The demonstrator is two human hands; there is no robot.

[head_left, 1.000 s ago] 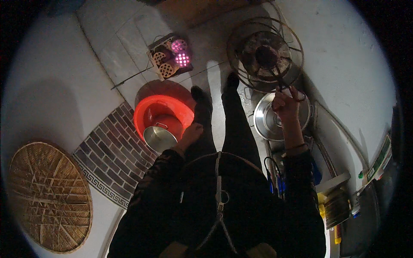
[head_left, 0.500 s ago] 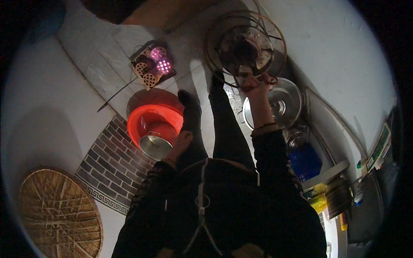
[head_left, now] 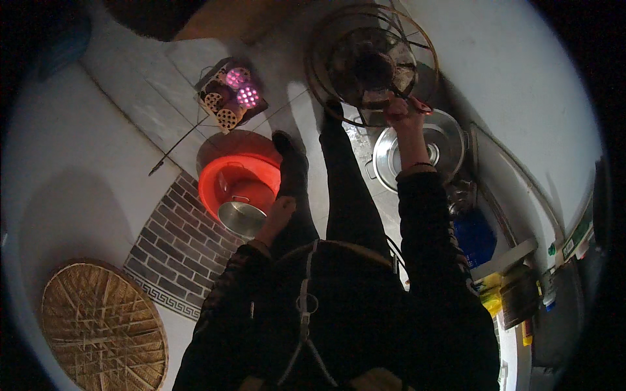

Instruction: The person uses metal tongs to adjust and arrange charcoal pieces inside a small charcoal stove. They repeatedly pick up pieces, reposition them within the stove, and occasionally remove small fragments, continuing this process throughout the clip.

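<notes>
My right hand [head_left: 405,116] reaches to the near edge of a round coal stove [head_left: 407,78] with a dark opening. Its fingers are closed around reddish loop handles, apparently of tongs [head_left: 422,105]; their far end is lost against the stove. Wide rusty metal rings surround the stove top. My left hand [head_left: 282,210] lies by my left knee, fingers curled; what they hold, if anything, is hidden. Beside it a metal pot [head_left: 241,220] sits tilted at the near edge of a red basin [head_left: 208,186]; I cannot tell whether the hand touches it.
Honeycomb briquettes [head_left: 228,118], two glowing pink, lie on a dark tray [head_left: 259,108] at the far left, with a thin rod [head_left: 173,150] near it. A lidded silver pot [head_left: 450,146] stands beneath my right forearm. A woven basket [head_left: 104,326] leans at the lower left.
My right hand has shifted slightly farther and to the right along the stove's edge, still closed. My left hand stays by the knee. The whole view has shifted a little.
</notes>
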